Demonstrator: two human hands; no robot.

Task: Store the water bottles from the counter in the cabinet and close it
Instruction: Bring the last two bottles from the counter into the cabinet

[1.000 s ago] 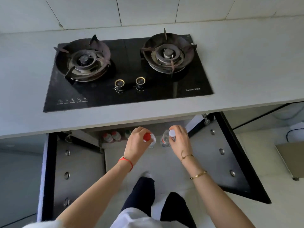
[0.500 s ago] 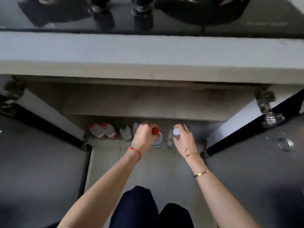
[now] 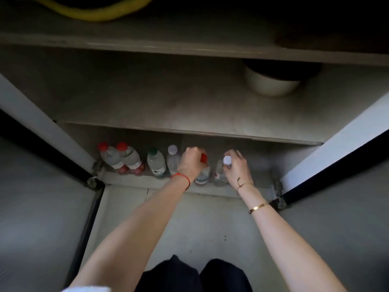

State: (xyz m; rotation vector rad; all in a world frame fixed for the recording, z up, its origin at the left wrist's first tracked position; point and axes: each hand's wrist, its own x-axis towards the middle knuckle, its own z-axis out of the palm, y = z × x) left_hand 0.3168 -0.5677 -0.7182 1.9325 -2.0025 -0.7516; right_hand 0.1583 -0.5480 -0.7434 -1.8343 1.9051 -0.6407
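My left hand [image 3: 190, 163] grips the neck of a red-capped water bottle [image 3: 203, 175] standing on the cabinet's bottom shelf [image 3: 252, 186]. Just to its right, my right hand [image 3: 236, 168] holds a white-capped bottle [image 3: 221, 175] by its cap on the same shelf. Several other bottles stand in a row to the left: two with red caps [image 3: 112, 159] [image 3: 131, 158], one with a green cap [image 3: 156, 163] and one with a white cap [image 3: 173, 159]. Both cabinet doors hang open, the left door [image 3: 42, 207] and the right door [image 3: 347, 218].
A middle shelf [image 3: 189, 110] overhangs the bottles and carries a white bowl-shaped pot [image 3: 271, 85] at its right. A yellow hose [image 3: 94, 14] lies on the top level. My dark trouser legs [image 3: 189, 275] are near the floor in front of the cabinet.
The camera has dropped from the stove top down to the cabinet's inside. Both hands have lowered their bottles onto the bottom shelf beside the row.
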